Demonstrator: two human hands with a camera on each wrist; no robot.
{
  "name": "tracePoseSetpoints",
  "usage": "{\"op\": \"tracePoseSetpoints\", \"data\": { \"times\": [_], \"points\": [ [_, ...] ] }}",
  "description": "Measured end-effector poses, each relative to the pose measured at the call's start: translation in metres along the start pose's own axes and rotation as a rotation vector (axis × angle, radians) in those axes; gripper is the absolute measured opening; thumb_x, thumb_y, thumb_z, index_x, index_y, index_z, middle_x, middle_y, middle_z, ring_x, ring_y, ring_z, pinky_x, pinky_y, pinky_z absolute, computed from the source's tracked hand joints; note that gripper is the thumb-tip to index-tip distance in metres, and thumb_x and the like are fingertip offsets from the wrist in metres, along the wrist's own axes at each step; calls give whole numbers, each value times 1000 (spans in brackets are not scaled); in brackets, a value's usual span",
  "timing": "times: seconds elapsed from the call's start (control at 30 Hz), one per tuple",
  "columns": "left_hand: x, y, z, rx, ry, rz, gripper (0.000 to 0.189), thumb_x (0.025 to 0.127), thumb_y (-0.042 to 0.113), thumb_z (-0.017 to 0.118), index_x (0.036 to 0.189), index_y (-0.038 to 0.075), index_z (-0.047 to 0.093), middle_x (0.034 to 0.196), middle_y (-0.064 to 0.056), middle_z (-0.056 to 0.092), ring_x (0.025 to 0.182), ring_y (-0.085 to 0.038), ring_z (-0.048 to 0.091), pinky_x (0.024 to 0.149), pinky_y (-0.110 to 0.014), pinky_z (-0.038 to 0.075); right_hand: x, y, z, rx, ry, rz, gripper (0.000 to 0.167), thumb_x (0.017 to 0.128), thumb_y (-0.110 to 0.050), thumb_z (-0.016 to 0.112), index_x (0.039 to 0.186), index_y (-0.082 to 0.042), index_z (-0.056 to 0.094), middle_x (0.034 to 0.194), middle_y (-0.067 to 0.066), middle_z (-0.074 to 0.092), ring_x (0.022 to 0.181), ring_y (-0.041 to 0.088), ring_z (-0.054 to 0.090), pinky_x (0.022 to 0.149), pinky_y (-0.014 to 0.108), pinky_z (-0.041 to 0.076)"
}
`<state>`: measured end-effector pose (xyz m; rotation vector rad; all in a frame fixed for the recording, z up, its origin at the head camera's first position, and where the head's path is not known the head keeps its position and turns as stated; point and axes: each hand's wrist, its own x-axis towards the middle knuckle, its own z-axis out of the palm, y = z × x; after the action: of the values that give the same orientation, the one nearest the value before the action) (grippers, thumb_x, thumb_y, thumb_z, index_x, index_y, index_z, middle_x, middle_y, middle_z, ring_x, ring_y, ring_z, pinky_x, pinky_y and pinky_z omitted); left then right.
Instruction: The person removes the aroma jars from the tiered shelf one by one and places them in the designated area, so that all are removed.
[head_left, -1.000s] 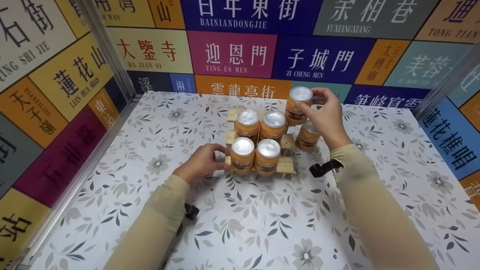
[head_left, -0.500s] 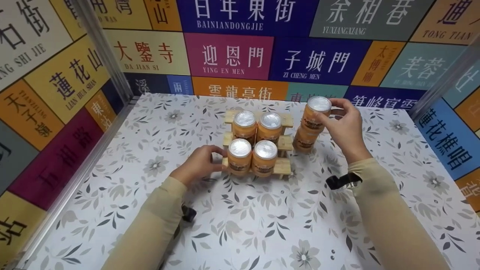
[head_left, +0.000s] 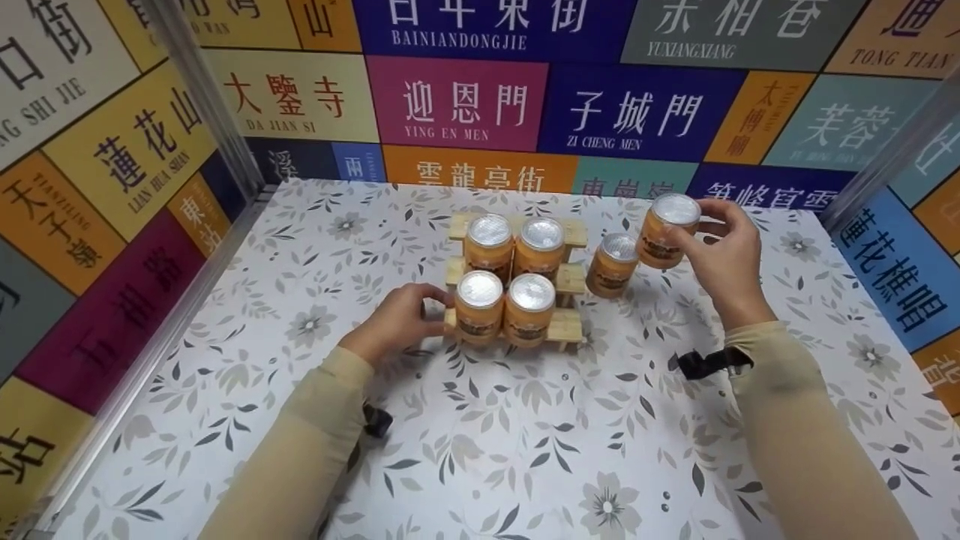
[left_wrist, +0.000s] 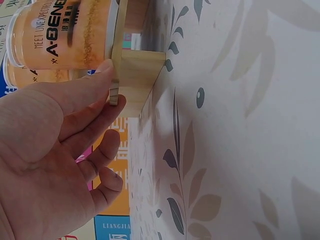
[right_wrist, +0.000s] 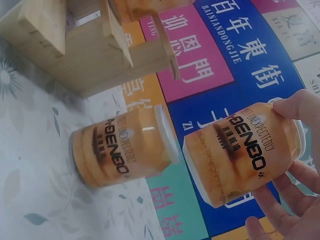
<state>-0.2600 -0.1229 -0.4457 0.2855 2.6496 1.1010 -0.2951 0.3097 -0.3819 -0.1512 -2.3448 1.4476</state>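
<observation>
Orange with a silver top, a raised can (head_left: 661,244) hangs just right of centre in the head view, above the patterned tabletop (head_left: 450,457), pinched near its lid between the thumb and fingers of the right hand (head_left: 726,259). Just left of it, a second can (head_left: 611,276) stands on the table. At mid-frame the left hand (head_left: 396,321) grips the front plank's end on a wooden stand (head_left: 566,326) bearing four more cans (head_left: 530,321). Good handling would likely mean carrying the raised can level, lowering it clear of its neighbour and loosening the pinch only once its base sits flat, the left hand steadying the laden steps against any knock.
</observation>
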Motion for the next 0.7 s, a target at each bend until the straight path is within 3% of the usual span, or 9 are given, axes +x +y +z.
{"op": "tracePoseSetpoints", "data": {
  "times": [0.27, 0.47, 0.7],
  "points": [
    [-2, 1, 0, -1, -2, -4, 40, 87, 24, 85, 123, 16, 71, 105, -8, 72, 71, -16, 54, 64, -31, 44, 1, 19, -7, 24, 6, 60, 56, 91, -31, 79, 139, -14, 56, 127, -12, 56, 114, 6, 54, 93, 24, 45],
    [-2, 0, 0, 2, -1, -15, 40, 87, 23, 85, 124, 16, 72, 108, -8, 72, 73, -16, 53, 63, -31, 43, 4, 34, -9, -22, -18, 103, 57, 92, -35, 77, 140, -15, 54, 128, -12, 54, 116, 7, 54, 91, 23, 46],
    [-1, 1, 0, 6, 2, -2, 41, 86, 24, 86, 123, 16, 72, 97, -8, 70, 70, -16, 53, 61, -30, 43, 7, 50, -8, -70, -52, 113, 58, 92, -33, 77, 141, -12, 53, 133, -6, 55, 122, 14, 55, 90, 23, 47]
  ]
}}
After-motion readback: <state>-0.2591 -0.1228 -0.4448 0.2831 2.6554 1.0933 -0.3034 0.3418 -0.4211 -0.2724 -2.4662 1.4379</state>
